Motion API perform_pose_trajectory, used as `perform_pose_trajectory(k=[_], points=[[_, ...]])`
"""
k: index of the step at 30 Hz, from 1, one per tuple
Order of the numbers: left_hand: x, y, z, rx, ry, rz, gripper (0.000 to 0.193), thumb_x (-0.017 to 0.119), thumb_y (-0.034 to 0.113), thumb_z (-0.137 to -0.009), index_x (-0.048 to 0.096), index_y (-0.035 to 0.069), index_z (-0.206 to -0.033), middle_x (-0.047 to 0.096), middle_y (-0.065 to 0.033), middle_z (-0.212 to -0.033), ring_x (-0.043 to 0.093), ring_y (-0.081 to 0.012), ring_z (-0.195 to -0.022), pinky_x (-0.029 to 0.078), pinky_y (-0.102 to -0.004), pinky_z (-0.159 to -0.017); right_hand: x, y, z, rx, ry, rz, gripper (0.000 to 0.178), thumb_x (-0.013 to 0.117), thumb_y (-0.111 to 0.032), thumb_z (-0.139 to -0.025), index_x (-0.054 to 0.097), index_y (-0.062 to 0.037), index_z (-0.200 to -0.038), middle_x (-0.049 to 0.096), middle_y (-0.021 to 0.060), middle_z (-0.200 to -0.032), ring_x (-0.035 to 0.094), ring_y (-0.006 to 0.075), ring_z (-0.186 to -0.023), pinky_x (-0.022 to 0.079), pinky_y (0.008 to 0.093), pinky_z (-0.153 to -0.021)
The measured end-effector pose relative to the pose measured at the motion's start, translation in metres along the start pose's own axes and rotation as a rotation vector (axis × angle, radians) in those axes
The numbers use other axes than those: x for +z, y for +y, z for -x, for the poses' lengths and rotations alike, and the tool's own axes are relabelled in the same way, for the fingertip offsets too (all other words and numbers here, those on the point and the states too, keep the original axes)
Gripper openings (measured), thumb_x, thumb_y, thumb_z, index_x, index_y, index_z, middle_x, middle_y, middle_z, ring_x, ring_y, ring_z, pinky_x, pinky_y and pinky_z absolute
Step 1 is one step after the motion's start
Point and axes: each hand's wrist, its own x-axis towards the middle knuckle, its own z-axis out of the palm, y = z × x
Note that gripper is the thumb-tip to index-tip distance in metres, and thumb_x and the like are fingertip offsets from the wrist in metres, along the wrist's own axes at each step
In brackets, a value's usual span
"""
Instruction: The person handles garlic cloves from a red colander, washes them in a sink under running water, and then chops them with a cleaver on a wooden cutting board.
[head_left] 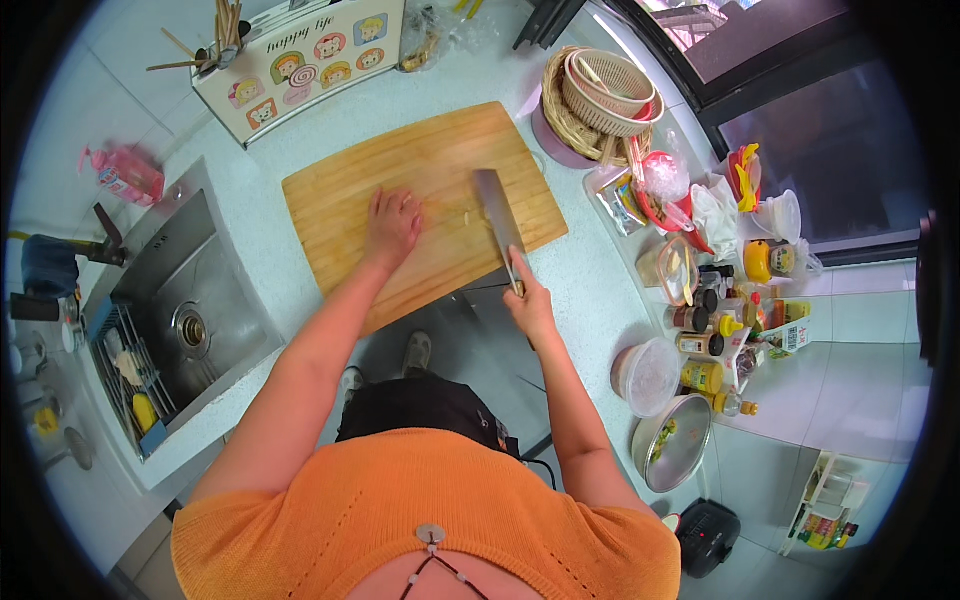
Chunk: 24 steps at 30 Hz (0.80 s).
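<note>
Centre of the frame: large rectangular pale wooden cutting board (420,195) lying askew on the speckled white countertop (590,290), its lower edge jutting toward the counter's front rim.

Left hand (392,225) flat on the board near its middle, fingers bent and bunched, pressing down on something small and pale that cannot be made out beneath them.

Right hand (527,298) at the board's lower right edge, fingers wrapped tight around the handle of a broad steel cleaver (498,215). Blade stretched up across the board's right half, just right of the left hand, a narrow strip of bare wood between the two. Small pale scrap of food (465,215) just left of the blade.

Open wood across the board's upper and left parts. Bare counter above the board's upper edge and in a band to its right.

Left of the frame: stainless steel sink (185,300) set into the counter, close to the board's left corner, with a blue dish rack (130,385) along its lower side. Pink squeeze bottle (130,175) at upper left.

Top of the frame: white box printed with cartoon faces (300,60) standing close behind the board's upper left edge.

Upper right: woven round baskets (600,95) stacked, near the board's upper right corner.

Right edge of the counter crowded: cluster of spice jars and bottles (715,320), round lidded plastic tub (647,375), round steel bowl (672,442) at lower right.
</note>
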Motion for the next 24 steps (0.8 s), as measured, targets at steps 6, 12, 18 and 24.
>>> perform_pose_trajectory(k=[6, 12, 18, 24], points=[[-0.007, 0.003, 0.002, -0.002, -0.013, 0.004, 0.032, 0.068, 0.019, -0.077, 0.057, 0.011, -0.106, 0.053, -0.0096, -0.118, 0.048, -0.0268, -0.113, 0.028, -0.0527, -0.106, -0.03, -0.017, 0.0, 0.322, -0.194, -0.935, 0.064, 0.053, -0.006, -0.09, 0.028, -0.0235, -0.147, 0.042, -0.0013, -0.062, 0.036, 0.0058, -0.046, 0.029, 0.0211, -0.039], [-0.015, 0.007, -0.003, 0.077, 0.016, -0.04, 0.028, 0.07, 0.019, -0.075, 0.06, 0.011, -0.1, 0.052, -0.0082, -0.117, 0.047, -0.0269, -0.113, 0.025, -0.0553, -0.107, -0.041, -0.009, 0.001, 0.398, -0.241, -1.051, 0.054, 0.051, -0.02, -0.095, 0.03, -0.0263, -0.145, 0.038, -0.001, -0.061, 0.033, 0.0065, -0.045, 0.029, 0.0209, -0.04], [-0.015, 0.059, -0.011, 0.129, -0.036, 0.173, 0.025, 0.068, 0.017, -0.077, 0.06, 0.009, -0.1, 0.051, -0.0088, -0.114, 0.049, -0.0273, -0.107, 0.036, -0.0462, -0.099, -0.046, -0.023, 0.01, 0.388, -0.257, -0.986, 0.052, 0.051, -0.027, -0.096, 0.031, -0.0271, -0.144, 0.04, 0.0001, -0.061, 0.034, 0.007, -0.044, 0.03, 0.0211, -0.04], [-0.004, 0.13, -0.041, -0.035, 0.026, 0.62, 0.03, 0.063, 0.012, -0.081, 0.055, 0.006, -0.11, 0.052, -0.0108, -0.109, 0.054, -0.0297, -0.101, 0.048, -0.0374, -0.08, -0.049, -0.027, 0.013, 0.415, -0.273, -0.978, 0.053, 0.051, -0.028, -0.096, 0.03, -0.0278, -0.145, 0.041, 0.0002, -0.063, 0.036, 0.0073, -0.046, 0.031, 0.0213, -0.041]])
